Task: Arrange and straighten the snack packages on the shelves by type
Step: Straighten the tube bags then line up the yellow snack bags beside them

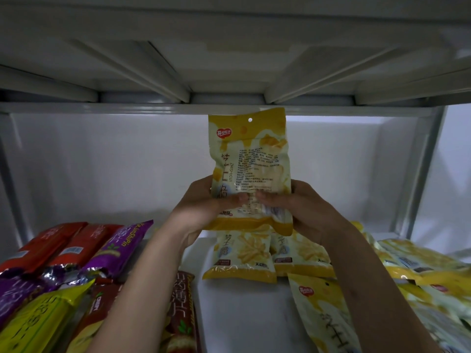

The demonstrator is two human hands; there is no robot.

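**Both hands hold a yellow snack bag upright over the shelf**

The white shelf [237, 314] takes up the lower part of the view and runs beneath both forearms, with the underside of the upper shelf [229, 54] above the hands and a pale back wall beyond them.

To the right of the right hand and below it lies a loose heap of yellow bags [420, 271], overlapping at different angles. To the left of the left hand, long packets lie side by side: red packets [63, 243] farthest out, a purple packet [122, 245] closer in, and a yellow-green packet [40, 319] nearer the camera. A dark red packet [181, 314] lies just right of the left forearm.

Directly under the hands, two yellow bags [242, 256] lie flat side by side on the shelf. Another yellow bag [323, 312] lies below the right forearm, tilted.

The held yellow bag [251, 159] stands upright in the air, back label toward the camera, its top edge near the upper shelf's front rail. The left hand [204, 202] grips its lower left edge, thumb across the face. The right hand [298, 202] grips its lower right edge, thumb likewise across the face, the two thumbs nearly meeting.
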